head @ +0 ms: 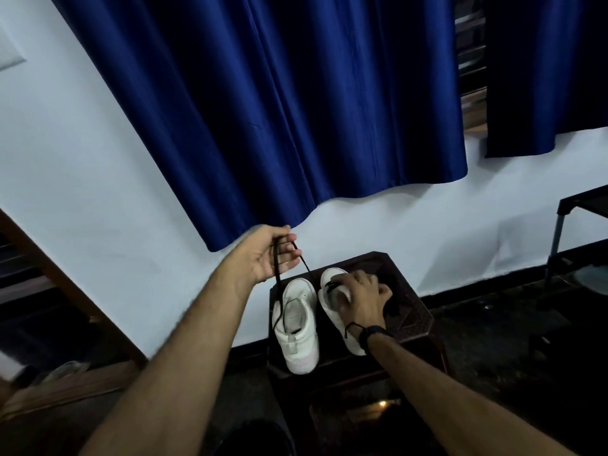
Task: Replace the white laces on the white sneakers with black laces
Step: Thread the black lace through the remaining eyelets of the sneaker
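Lace work was under way: the left hand (268, 255), raised left of the sneakers, pinched a black lace (279, 281) trailing down into the left sneaker (297, 327). Right of it, the right hand (360, 299) clasped the right sneaker (332, 307). Both stood lengthwise on a dark table (416, 319) beneath a blue curtain (279, 110).

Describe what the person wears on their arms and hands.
Both forearms are bare, with no sleeves in view and no gloves. The right hand has a black band at its wrist, with a thin black cord beside it. The left hand and its wrist carry nothing; no rings are visible.
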Action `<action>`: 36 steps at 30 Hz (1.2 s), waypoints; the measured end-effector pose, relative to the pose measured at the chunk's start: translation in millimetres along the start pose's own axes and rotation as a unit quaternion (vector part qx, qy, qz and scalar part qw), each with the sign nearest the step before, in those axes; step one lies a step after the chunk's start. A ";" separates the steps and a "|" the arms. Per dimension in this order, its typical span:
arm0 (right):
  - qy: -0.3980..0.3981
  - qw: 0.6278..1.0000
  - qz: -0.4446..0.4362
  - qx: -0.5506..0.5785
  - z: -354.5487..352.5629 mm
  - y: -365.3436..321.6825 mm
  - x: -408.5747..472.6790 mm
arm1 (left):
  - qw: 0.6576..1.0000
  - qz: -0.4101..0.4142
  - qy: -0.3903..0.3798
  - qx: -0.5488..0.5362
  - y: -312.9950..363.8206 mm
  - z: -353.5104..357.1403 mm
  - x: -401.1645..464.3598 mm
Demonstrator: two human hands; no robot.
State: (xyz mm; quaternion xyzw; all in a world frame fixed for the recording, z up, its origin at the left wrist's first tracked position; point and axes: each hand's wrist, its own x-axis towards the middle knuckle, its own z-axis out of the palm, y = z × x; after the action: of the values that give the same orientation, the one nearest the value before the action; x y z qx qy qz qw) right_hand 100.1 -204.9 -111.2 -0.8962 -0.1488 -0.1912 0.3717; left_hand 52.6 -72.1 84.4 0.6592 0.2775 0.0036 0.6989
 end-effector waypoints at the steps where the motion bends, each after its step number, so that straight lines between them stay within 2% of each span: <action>1: 0.032 0.998 -0.010 0.060 -5.5 -8.3 -3.5 | 1.000 -0.003 -0.009 -0.019 -4.5 6.4 -1.1; 2: 0.025 0.986 -0.020 0.161 -16.4 -20.7 -6.8 | 0.999 -0.005 -0.013 -0.039 -9.9 12.6 -0.5; 3: -0.028 0.958 -0.020 0.284 -26.4 -33.7 -10.7 | 0.998 -0.005 -0.014 -0.063 -15.4 17.9 -0.2; 4: -0.114 0.916 -0.011 0.383 -37.2 -46.6 -13.9 | 0.996 -0.005 -0.013 -0.088 -20.8 22.9 1.1; 6: -0.235 0.846 -0.008 0.479 -50.8 -62.3 -15.4 | 0.990 -0.011 -0.017 -0.139 -28.4 31.6 2.8; 8: -0.251 0.806 0.004 0.536 -55.2 -61.3 -12.2 | 0.984 -0.005 -0.014 -0.178 -31.9 33.8 3.2; 10: -0.232 0.792 0.035 0.563 -61.1 -50.5 -6.7 | 0.978 0.025 0.018 -0.207 -29.6 26.9 3.0; 12: -0.233 0.806 0.062 0.540 -72.6 -29.3 2.5 | 0.969 0.049 0.077 -0.231 -27.3 11.4 11.5; 15: -0.251 0.867 0.036 0.429 -86.6 8.9 14.3 | 0.960 0.038 0.176 -0.215 -35.3 -18.2 22.9; 16: -0.247 0.898 0.014 0.365 -92.6 18.9 16.2 | 0.958 0.023 0.229 -0.172 -41.9 -26.0 25.8; 18: -0.228 0.946 -0.036 0.227 -104.5 30.2 19.4 | 0.938 -0.020 0.346 0.004 -58.3 -27.2 25.3; 19: -0.210 0.959 -0.059 0.180 -109.5 30.2 20.7 | 0.914 -0.006 0.399 0.078 -63.9 -18.6 20.6; 20: -0.190 0.966 -0.081 0.156 -113.5 26.5 22.2 | 0.900 0.059 0.413 0.127 -67.3 -5.4 17.3; 21: -0.170 0.969 -0.103 0.146 -115.7 20.8 23.4 | 0.911 0.146 0.359 0.143 -69.6 10.0 14.2; 22: -0.151 0.971 -0.115 0.143 -115.8 14.3 24.7 | 0.936 0.213 0.247 0.134 -71.3 25.9 15.0; 23: -0.135 0.973 -0.114 0.146 -114.7 8.2 26.1 | 0.957 0.231 0.112 0.132 -70.7 45.3 7.5; 24: -0.117 0.976 -0.103 0.152 -113.8 3.4 27.1 | 0.964 0.217 -0.007 0.154 -72.1 58.4 3.5; 25: -0.091 0.980 -0.085 0.154 -112.3 1.7 29.0 | 0.959 0.201 -0.089 0.179 -73.1 69.2 -3.0; 26: -0.062 0.984 -0.069 0.151 -113.3 0.8 30.4 | 0.950 0.195 -0.116 0.213 -75.6 73.4 -1.3; 28: -0.033 0.984 -0.054 0.164 -118.8 3.1 32.7 | 0.927 0.217 -0.087 0.292 -78.4 74.8 4.8; 30: -0.076 0.978 -0.065 0.185 -122.9 9.8 33.3 | 0.902 0.251 -0.045 0.348 -78.9 69.1 11.3; 32: -0.126 0.972 -0.089 0.177 -123.7 16.2 32.3 | 0.902 0.256 -0.023 0.346 -78.6 59.1 15.1; 36: -0.086 0.976 -0.076 0.184 -115.7 20.6 30.7 | 0.874 0.251 -0.018 0.416 -86.5 56.3 15.6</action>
State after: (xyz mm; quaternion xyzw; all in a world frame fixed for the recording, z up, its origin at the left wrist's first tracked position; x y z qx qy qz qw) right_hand 108.8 -298.7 -34.6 -0.8114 -0.2810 -0.1104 0.5005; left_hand 56.7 -129.4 -2.7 0.9363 0.0664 0.0512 0.3410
